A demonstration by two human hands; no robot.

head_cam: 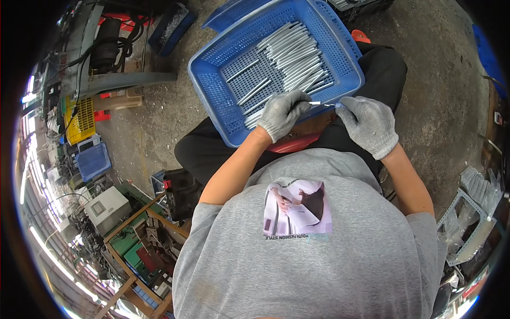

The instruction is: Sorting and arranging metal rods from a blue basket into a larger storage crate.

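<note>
My left hand (281, 113), in a grey knitted glove, pinches a metal tube (314, 103) whose short end sticks out to the right. In the matching glove, my right hand (368, 123) holds a small blue-handled tool (338, 105), perhaps a deburring tool. Its thin metal tip is close to the tube's end; whether they touch I cannot tell. Both hands are over the near rim of a blue perforated plastic basket (211, 101). Inside it, a thick pile of metal tubes (295, 56) fills the right side. Several looser tubes (254, 91) lie at the left.
The basket is between my knees, above a red surface (295, 143). At left stand a machine frame (119, 81), a yellow crate (81, 121) and a blue bin (171, 30). A metal rack (472, 229) with clear plastic bags stands at lower right. Concrete floor (434, 99) surrounds me.
</note>
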